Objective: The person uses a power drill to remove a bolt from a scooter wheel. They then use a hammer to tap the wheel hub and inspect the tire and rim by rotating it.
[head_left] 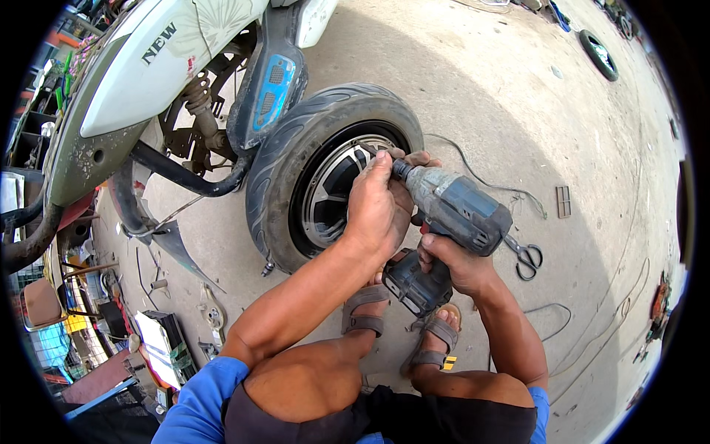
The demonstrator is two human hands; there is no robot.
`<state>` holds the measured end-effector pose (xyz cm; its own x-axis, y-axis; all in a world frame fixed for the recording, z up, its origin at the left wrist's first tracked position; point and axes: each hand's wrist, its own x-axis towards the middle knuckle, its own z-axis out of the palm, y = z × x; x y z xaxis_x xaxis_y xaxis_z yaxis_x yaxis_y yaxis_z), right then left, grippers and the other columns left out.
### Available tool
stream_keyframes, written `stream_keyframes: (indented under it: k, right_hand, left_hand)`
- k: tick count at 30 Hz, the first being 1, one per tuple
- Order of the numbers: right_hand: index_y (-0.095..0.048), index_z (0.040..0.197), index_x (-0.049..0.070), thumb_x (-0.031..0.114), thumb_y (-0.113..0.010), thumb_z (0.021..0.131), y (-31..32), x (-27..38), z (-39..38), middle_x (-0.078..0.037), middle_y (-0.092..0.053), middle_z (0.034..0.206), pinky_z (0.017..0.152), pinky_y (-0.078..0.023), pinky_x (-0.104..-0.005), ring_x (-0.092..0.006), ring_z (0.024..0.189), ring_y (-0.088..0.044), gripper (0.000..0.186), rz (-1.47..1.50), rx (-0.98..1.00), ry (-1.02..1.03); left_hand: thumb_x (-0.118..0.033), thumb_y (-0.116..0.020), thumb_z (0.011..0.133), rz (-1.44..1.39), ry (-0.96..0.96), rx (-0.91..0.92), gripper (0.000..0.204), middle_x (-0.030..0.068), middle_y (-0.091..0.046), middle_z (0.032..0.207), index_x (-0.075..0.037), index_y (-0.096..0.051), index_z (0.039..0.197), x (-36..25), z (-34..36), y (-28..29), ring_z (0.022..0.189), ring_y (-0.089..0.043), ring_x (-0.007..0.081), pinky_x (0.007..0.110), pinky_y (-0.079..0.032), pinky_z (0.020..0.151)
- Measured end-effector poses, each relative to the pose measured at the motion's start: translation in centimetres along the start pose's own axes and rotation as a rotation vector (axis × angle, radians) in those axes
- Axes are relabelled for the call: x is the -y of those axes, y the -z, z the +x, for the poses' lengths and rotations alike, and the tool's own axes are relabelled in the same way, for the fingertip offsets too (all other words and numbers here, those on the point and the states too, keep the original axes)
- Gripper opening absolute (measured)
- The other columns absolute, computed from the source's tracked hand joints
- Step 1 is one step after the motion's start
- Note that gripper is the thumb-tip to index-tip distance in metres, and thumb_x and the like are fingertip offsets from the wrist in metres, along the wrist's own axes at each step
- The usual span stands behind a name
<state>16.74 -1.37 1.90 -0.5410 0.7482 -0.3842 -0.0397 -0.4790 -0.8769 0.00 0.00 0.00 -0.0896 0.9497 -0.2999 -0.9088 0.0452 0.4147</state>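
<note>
Power driver (pixel 462 211) sits just right of the wheel (pixel 333 177), its nose angled toward the wheel's upper right edge. The person's right hand (pixel 455 259) clasps the driver's handle below the motor housing, fingers wrapped around it near the red trigger. The left hand (pixel 377 203), in front of the wheel's right half, has its fingers bent about the driver's nose; whether they pinch it cannot be told. Sandals (pixel 365 307) on the person's feet rest on the ground below the wheel. The wheel itself stands in front of the person, beside a white and olive scooter (pixel 177 66) to its upper left. Scissors (pixel 521 251) lie to the wheel's right; a loose tyre (pixel 589 53) lies well apart, to its far upper right
</note>
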Motion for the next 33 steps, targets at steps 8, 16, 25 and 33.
stream_keyframes:
  k: [8, 16, 25, 33]
  right_hand:
    - [-0.063, 0.102, 0.003, 0.014, -0.069, 0.093, -0.2, 0.3, 0.0, -0.003, -0.062, 0.075, 0.059, -0.049, -0.0294, -0.0121, 0.064, -0.060, 0.015, -0.028, -0.017, 0.009]
    - [-0.061, 0.101, 0.004, 0.014, -0.070, 0.092, 0.3, 0.9, 0.1, -0.003, -0.061, 0.073, 0.056, -0.047, -0.0291, -0.0121, 0.060, -0.058, 0.015, -0.037, 0.003, -0.005]
    - [-0.063, 0.111, 0.000, 0.017, -0.071, 0.092, 0.8, 5.4, 0.6, -0.003, -0.061, 0.076, 0.056, -0.050, -0.0286, -0.0121, 0.061, -0.058, 0.026, -0.132, 0.067, -0.125]
    - [-0.067, 0.111, 0.000, 0.024, -0.087, 0.079, 5.0, 5.2, 2.1, -0.010, -0.073, 0.092, 0.080, -0.055, -0.0370, -0.0242, 0.083, -0.066, 0.045, -0.877, 0.079, 0.292]
  left_hand:
    - [-0.030, -0.033, 0.114, 0.011, -0.009, -0.019, 0.031, 0.0174, -0.067, 0.117, -0.008, -0.055, 0.108, -0.3, -0.2, -0.3, 0.120, -0.064, 0.0357, 0.053, -0.049, 0.108]
    - [-0.028, -0.035, 0.113, -0.032, -0.001, 0.012, 0.029, 0.0189, -0.067, 0.119, -0.007, -0.055, 0.110, -0.2, 0.0, -0.1, 0.123, -0.061, 0.0352, 0.051, -0.046, 0.110]
    - [-0.029, -0.038, 0.112, -0.268, 0.057, 0.095, 0.032, 0.0177, -0.063, 0.135, -0.005, -0.060, 0.115, -0.7, 0.9, 0.4, 0.136, -0.053, 0.0321, 0.049, -0.035, 0.122]
    - [-0.026, -0.037, 0.112, -0.460, 0.116, 0.089, 0.031, 0.0168, -0.058, 0.143, -0.004, -0.056, 0.121, -1.1, 0.5, 0.2, 0.137, -0.052, 0.0316, 0.049, -0.037, 0.122]
